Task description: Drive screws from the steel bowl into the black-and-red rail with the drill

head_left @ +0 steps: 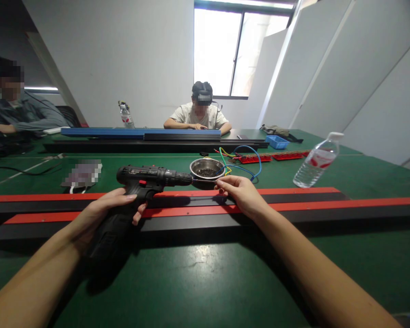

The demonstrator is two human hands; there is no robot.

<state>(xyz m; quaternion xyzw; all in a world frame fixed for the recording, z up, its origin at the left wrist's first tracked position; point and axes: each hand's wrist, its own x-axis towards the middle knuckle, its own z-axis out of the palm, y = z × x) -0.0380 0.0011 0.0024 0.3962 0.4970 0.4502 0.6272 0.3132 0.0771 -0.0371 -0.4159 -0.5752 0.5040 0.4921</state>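
A black cordless drill (141, 175) lies in my left hand (111, 205), whose fingers wrap round its grip. Its chuck points right, with a thin bit (203, 181) sticking out. My right hand (239, 191) is closed in a pinch at the bit's tip; whatever is between the fingertips is too small to make out. Just behind the bit stands a metal bowl (207, 163) of small dark pieces that look like screws. Below both hands lie two long black bars with red top strips, the nearer bar (191, 223) and the farther bar (280, 192).
A tilted water bottle (316, 159) stands at right. Blue, green and yellow wires (260, 164) curl by red strips (256, 159). Farther back are a blue tray (276, 141) and long blue and black profiles (140, 133). Two people sit at the green table (205, 282).
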